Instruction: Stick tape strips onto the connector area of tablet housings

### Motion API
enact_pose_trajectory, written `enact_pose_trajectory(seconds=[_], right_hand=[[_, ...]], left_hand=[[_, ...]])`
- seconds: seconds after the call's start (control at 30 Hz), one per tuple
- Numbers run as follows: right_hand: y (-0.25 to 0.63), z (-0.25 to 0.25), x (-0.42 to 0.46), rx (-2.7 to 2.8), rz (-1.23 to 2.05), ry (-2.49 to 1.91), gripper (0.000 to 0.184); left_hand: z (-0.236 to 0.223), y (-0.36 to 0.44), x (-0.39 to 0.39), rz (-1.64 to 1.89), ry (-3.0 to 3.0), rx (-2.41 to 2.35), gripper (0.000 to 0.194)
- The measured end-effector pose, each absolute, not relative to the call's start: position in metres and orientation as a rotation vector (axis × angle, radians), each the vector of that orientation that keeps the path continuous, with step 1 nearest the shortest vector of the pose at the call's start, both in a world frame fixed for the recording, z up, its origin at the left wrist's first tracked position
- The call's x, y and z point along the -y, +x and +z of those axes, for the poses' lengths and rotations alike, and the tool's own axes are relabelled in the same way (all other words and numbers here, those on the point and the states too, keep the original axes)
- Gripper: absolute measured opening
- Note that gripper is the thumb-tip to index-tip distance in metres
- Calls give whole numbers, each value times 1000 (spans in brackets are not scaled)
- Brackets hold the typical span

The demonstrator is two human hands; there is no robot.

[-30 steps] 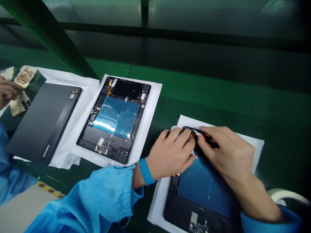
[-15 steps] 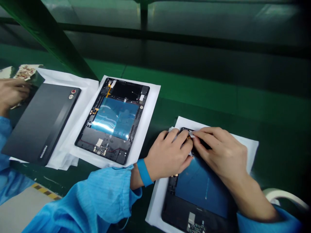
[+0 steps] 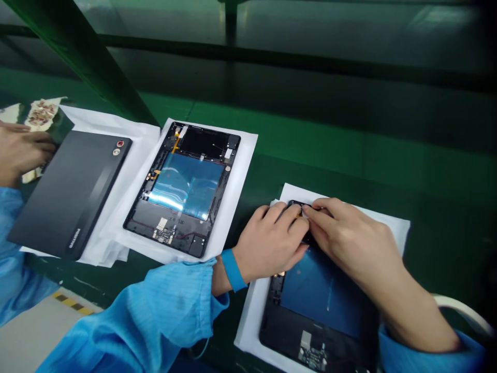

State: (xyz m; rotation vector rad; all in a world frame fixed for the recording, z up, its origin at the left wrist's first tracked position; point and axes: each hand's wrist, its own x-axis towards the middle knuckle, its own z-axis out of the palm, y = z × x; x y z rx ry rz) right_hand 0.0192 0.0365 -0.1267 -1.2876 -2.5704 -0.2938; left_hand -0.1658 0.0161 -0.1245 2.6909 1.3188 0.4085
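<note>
An opened tablet [image 3: 287,326] lies at the lower right, its dark frame, blue battery film and a small circuit board exposed. My left hand [image 3: 272,238], with a blue wrist band, curls its fingers over the tablet's upper left part and holds it there. My right hand [image 3: 349,233] meets it at the top edge, thumb and forefinger pinched together. Between these fingertips sits a small whitish strip [image 3: 304,213], mostly covered. Beneath both hands, the tablet's top portion is largely hidden.
Left of my hands, a second opened tablet [image 3: 186,181] rests on white sheets. Beyond it lies a closed dark tablet [image 3: 73,191], back up, near another person's hand [image 3: 23,153]. Scraps [image 3: 42,114] lie at far left. A tape roll [image 3: 462,311] shows beside my right forearm.
My right fingers have closed in further over the small whitish strip, so less of it shows. At far left, the other person's hand has shifted slightly right.
</note>
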Motion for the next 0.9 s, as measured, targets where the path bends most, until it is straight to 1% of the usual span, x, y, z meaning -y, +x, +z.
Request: enact_pose_trajectory(seconds=[0.1,0.2,0.27,0.37,0.47,0.5,0.57,0.63,0.67,0.7,0.77,0.9], right_hand=[[13,-122,-33,2644,-348,-1375,24],[1,-117,-27,2687,-264,-1476,28],[-5,-113,-23,2692,-185,-1504,32],[1,-105,-11,2685,-180,-1527,37],[35,-93,25,2543,-200,-1430,36],[53,-89,43,2449,-236,-1421,33],[95,-84,79,2188,-456,-1566,33],[140,-83,108,1960,-774,-1822,39],[160,-85,117,1895,-912,-1872,42],[176,-89,123,1857,-983,-1933,44],[199,-98,125,1834,-1009,-2015,45],[217,-112,106,1752,-852,-2173,36]], left_hand=[[-124,-165,-19,391,2651,-1307,44],[-123,-165,-21,406,2624,-1287,49],[-122,-166,-23,414,2628,-1285,47],[-123,-165,-30,458,2671,-1272,41],[-125,-165,-35,475,2716,-1235,38],[-125,-165,-36,469,2732,-1229,37],[-125,-165,-37,458,2762,-1236,37],[-124,-163,-37,453,2787,-1250,37],[-124,-163,-37,452,2795,-1255,37],[-123,-162,-38,454,2802,-1257,37],[-122,-161,-38,460,2816,-1264,36],[-120,-161,-38,471,2833,-1268,34]])
